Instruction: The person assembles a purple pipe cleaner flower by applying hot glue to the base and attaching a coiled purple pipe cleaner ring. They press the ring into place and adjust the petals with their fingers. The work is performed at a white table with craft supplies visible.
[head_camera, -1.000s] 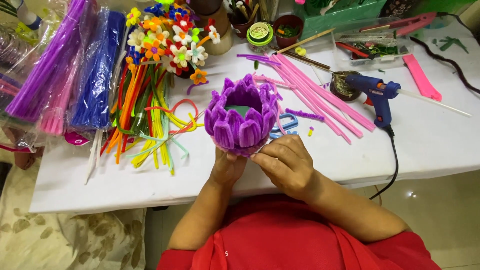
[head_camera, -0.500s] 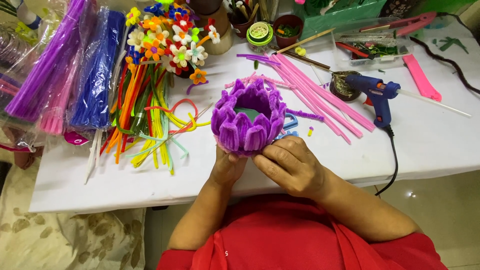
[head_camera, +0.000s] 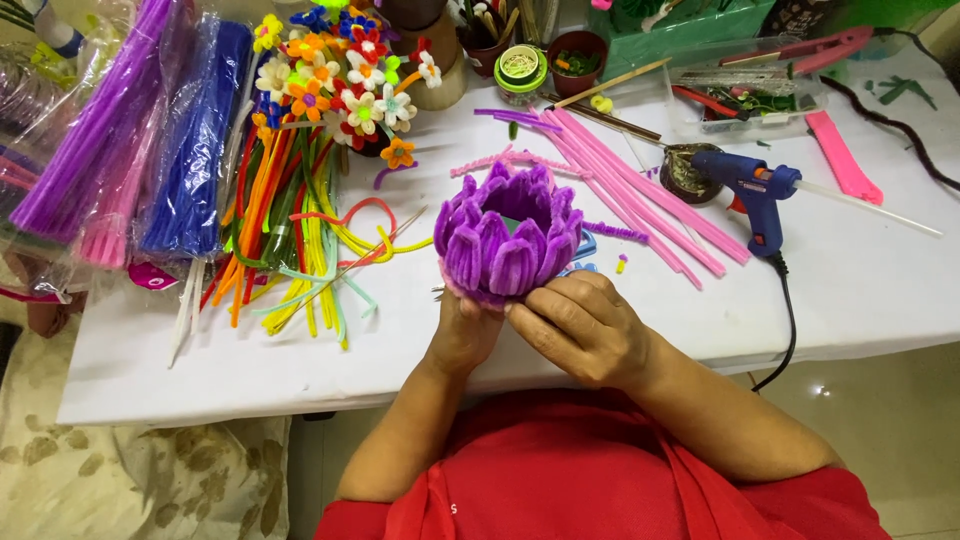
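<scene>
At the centre of the frame a purple pipe-cleaner lotus flower (head_camera: 508, 238) is held just above the white table (head_camera: 860, 290), its open cup facing up and slightly away from the person, so its short axis runs from the base at the hands toward the top of the frame. The left hand (head_camera: 462, 330) is cupped under the base, gripping it from below; the right hand (head_camera: 580, 325) pinches the lower rim of the petals with curled fingers. It looks very light, soft and fuzzy, with bendable wire cores (petals would likely deform if squeezed), so the base seems the safest hold. A blue glue gun (head_camera: 748, 185) lies to the right, loose pink pipe cleaners (head_camera: 640, 185) beside it.
</scene>
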